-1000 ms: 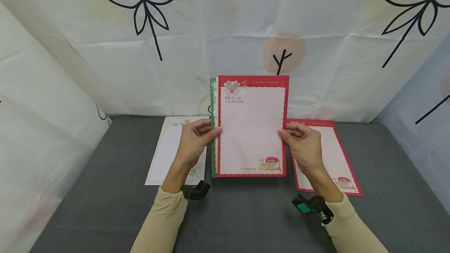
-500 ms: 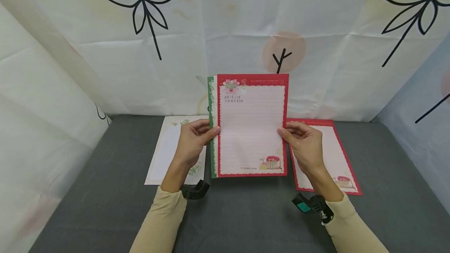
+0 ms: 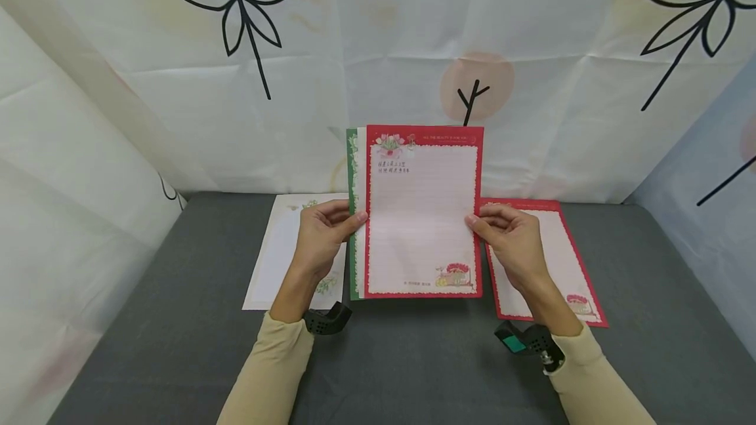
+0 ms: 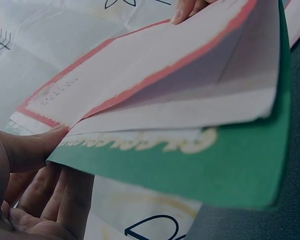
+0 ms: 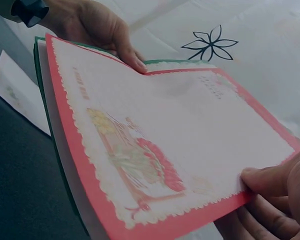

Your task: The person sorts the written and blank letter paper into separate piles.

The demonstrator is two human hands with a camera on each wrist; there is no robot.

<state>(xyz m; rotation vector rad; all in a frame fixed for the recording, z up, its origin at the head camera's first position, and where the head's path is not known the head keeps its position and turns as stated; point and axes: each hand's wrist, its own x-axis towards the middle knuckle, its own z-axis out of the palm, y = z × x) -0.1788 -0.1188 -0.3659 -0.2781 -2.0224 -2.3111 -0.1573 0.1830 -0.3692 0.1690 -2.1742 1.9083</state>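
Upright above the table, a red-bordered sheet of letter paper (image 3: 422,228) faces me, with two short handwritten lines near its top left. Behind it, a white page and a green-bordered sheet (image 4: 230,170) stick out on the left. My left hand (image 3: 321,235) pinches the stack's left edge, thumb in front and fingers behind. On the opposite edge, my right hand (image 3: 512,241) pinches the paper the same way. The left wrist view shows the red-bordered sheet bowed apart from the pages behind it along the bottom.
On the dark grey table (image 3: 401,366), a pale sheet with green floral corners (image 3: 280,267) lies at the left, partly behind my left hand. Another red-bordered sheet (image 3: 549,241) lies at the right, partly under my right arm. A printed cloth (image 3: 390,31) hangs behind.
The green-bordered sheet and white page have slid slightly left, so more of them shows beside the red-bordered sheet. My left hand has shifted a little left; the right hand keeps its hold.
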